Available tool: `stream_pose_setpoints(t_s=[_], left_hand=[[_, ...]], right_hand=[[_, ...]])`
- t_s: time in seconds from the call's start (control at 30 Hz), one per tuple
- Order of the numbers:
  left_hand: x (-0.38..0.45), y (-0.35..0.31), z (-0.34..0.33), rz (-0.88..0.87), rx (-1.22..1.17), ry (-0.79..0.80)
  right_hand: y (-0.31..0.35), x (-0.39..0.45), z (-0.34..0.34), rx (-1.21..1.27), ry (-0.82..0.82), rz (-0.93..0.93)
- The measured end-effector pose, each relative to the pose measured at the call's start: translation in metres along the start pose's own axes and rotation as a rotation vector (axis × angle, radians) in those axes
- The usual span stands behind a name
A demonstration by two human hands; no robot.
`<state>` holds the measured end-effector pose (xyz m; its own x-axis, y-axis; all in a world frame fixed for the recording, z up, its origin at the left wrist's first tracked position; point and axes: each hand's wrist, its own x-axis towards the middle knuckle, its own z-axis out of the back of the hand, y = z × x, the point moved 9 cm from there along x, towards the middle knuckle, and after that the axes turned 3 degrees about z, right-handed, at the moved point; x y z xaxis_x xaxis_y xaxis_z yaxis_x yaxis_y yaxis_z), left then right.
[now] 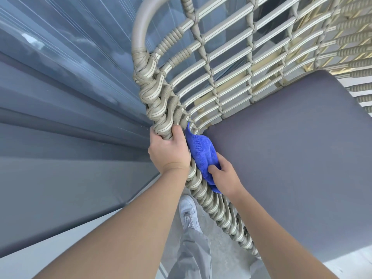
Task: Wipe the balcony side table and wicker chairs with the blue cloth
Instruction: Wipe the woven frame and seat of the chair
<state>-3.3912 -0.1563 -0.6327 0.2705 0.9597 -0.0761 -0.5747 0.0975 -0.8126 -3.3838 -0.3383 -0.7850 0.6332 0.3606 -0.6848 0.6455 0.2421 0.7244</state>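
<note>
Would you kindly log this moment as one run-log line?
step: wiping chair rim | left hand: grips rim | right hand: holds blue cloth against rim | cushion: in place

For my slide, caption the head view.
Left hand grips wicker chair rim; right hand presses blue cloth beside grey cushion.

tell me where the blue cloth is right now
In the head view the blue cloth sits low at centre, held by the right hand against the wicker chair's woven rim, between the left hand and the grey seat cushion.
</note>
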Motion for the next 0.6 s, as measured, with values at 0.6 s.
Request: stream_pose_setpoints(t_s=[0.6], left_hand=[[-0.002, -0.001, 0.001, -0.001, 0.051, -0.018]], right_hand=[[0.019, -0.046, 0.028, -0.085, -0.112, 0.123]])
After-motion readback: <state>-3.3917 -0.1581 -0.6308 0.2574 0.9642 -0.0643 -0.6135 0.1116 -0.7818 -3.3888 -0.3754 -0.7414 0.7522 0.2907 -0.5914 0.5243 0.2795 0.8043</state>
